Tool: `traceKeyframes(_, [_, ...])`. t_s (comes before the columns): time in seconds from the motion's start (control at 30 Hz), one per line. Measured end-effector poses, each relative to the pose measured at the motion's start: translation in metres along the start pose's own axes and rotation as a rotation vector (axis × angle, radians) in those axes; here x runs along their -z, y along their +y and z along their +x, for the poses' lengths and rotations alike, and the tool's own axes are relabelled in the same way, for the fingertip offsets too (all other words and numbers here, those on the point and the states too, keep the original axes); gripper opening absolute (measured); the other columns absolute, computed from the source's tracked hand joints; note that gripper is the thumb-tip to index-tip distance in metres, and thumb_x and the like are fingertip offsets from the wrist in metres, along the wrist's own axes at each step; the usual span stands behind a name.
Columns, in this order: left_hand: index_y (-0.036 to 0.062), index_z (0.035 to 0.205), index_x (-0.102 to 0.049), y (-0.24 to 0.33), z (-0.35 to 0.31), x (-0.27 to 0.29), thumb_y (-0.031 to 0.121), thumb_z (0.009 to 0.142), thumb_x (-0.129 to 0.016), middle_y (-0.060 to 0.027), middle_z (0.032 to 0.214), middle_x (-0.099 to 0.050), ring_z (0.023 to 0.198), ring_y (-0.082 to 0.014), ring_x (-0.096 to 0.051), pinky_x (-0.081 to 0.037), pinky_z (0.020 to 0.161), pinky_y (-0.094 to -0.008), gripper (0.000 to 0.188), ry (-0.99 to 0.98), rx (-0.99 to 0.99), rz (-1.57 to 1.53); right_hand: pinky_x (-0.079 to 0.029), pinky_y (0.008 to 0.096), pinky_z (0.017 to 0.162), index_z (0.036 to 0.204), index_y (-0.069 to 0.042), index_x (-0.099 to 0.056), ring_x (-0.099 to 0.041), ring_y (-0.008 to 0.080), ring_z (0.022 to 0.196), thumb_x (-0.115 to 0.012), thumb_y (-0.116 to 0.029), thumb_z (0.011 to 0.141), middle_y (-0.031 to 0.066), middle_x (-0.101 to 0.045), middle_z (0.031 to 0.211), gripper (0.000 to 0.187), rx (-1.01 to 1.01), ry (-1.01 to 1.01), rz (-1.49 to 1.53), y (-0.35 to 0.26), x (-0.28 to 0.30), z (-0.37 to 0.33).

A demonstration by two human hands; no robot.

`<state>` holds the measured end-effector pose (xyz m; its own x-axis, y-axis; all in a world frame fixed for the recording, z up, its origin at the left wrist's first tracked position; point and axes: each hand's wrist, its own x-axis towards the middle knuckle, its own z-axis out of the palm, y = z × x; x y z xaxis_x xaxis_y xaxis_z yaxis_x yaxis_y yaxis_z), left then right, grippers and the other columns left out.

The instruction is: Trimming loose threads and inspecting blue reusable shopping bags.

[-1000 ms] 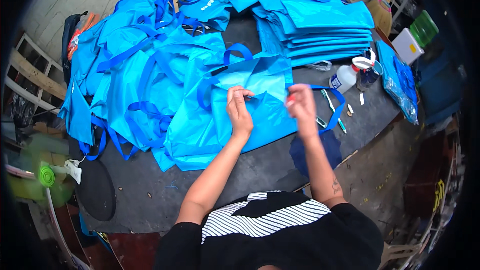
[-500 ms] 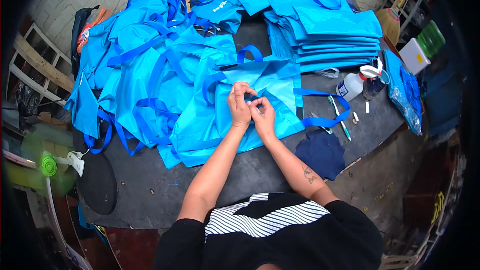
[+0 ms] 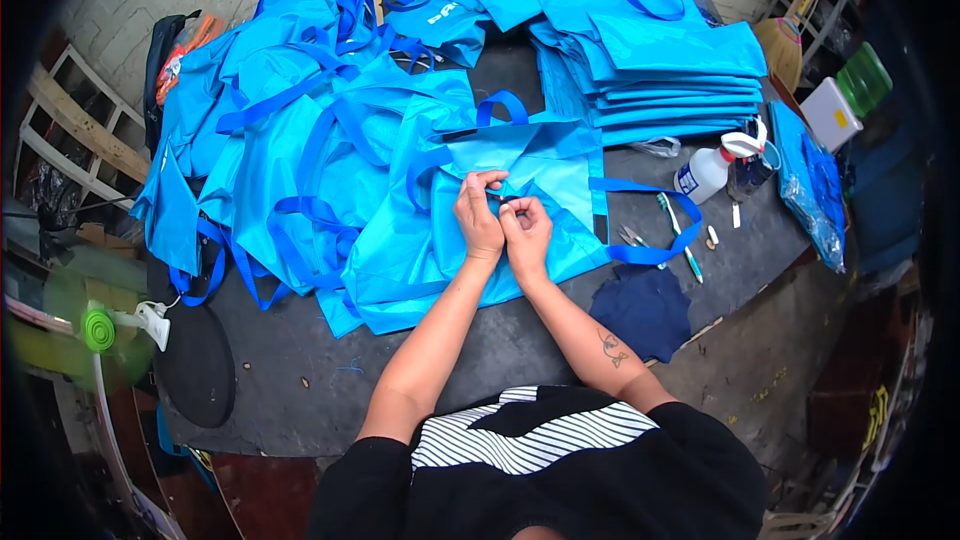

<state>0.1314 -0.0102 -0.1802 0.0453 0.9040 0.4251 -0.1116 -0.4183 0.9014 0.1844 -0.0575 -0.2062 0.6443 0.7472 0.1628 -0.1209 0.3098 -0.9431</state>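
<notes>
A light blue tote bag (image 3: 560, 235) lies spread before me, its blue straps looping off the top and right side. Over its middle, my left hand (image 3: 482, 220) is closed, fingers bent around a gathered bit of the bag's fabric. Right beside it, my right hand (image 3: 525, 235) pinches thumb and forefinger together on a small dark bit. What that bit is, I cannot make out. The hands nearly touch. Close by on the right, a toothbrush (image 3: 682, 240) and small metal snips (image 3: 634, 238) lie near the bag's side strap.
Loose blue bags (image 3: 290, 130) are heaped on the left, and folded ones (image 3: 670, 90) are stacked at the back right. A white spray bottle (image 3: 705, 172), a navy cloth (image 3: 640, 312) and a wrapped blue packet (image 3: 808, 185) sit on the right. A green fan (image 3: 98, 330) stands left.
My right hand has shifted slightly away from the left fingertips, widening the gap between them, where a small dark bit now shows. The bag stays in place.
</notes>
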Motion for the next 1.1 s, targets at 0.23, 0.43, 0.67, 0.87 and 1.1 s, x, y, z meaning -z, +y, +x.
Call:
traceKeyframes(0.23, [-0.0024,0.095,-0.066,0.008,-0.003,-0.003,0.036,0.102,-0.023,-0.0109,0.095,-0.057,0.084,-0.0185,-0.054,-0.046,0.075,-0.0288,0.058,-0.035,-0.001,-0.007,-0.038,0.0181,0.054,0.085,-0.001,-0.056,-0.047,0.0016,0.062,-0.067,-0.009,0.084,-0.0006,-0.058,0.076,0.014,-0.068,-0.024,0.013,-0.006,0.009,0.003])
traceKeyframes(0.43, [0.0032,0.115,-0.061,0.015,-0.006,0.003,0.029,0.101,-0.029,-0.0144,0.118,-0.047,0.096,-0.0213,-0.053,-0.047,0.082,-0.0319,0.043,-0.002,-0.106,0.148,-0.041,0.0217,0.061,0.092,-0.003,-0.055,-0.050,0.0060,0.070,-0.068,-0.014,0.084,0.0007,-0.057,0.081,0.019,0.125,-0.053,-0.206,-0.056,0.046,-0.001])
traceKeyframes(0.67, [0.0002,0.113,-0.060,0.044,-0.037,-0.031,0.023,0.100,-0.037,-0.0161,0.108,-0.055,0.099,-0.0252,-0.055,-0.045,0.086,-0.0340,0.036,-0.244,-0.155,0.102,-0.049,0.0392,0.069,0.095,-0.005,-0.055,-0.061,0.0312,0.083,-0.073,-0.020,0.075,0.0123,-0.056,0.095,0.032,0.336,0.083,-0.896,-0.069,0.102,0.020])
traceKeyframes(0.87, [-0.0019,0.118,-0.058,0.031,-0.041,-0.052,0.034,0.101,-0.026,-0.0205,0.120,-0.057,0.115,-0.0332,-0.053,-0.040,0.097,-0.0368,0.050,-0.398,-0.124,0.061,-0.048,0.0414,0.055,0.088,-0.008,-0.054,-0.062,0.0310,0.065,-0.072,-0.028,0.070,0.0106,-0.054,0.083,0.032,0.382,-0.066,-1.301,-0.067,0.108,0.005])
traceKeyframes(1.1, [-0.0013,0.121,-0.057,0.026,-0.035,-0.045,0.034,0.102,-0.022,-0.0207,0.126,-0.054,0.120,-0.0336,-0.051,-0.037,0.101,-0.0370,0.054,-0.354,-0.124,0.086,-0.045,0.0459,0.054,0.089,-0.008,-0.050,-0.060,0.0346,0.067,-0.068,-0.025,0.069,0.0103,-0.053,0.086,0.032,0.256,-0.053,-1.386,-0.067,0.100,0.019])
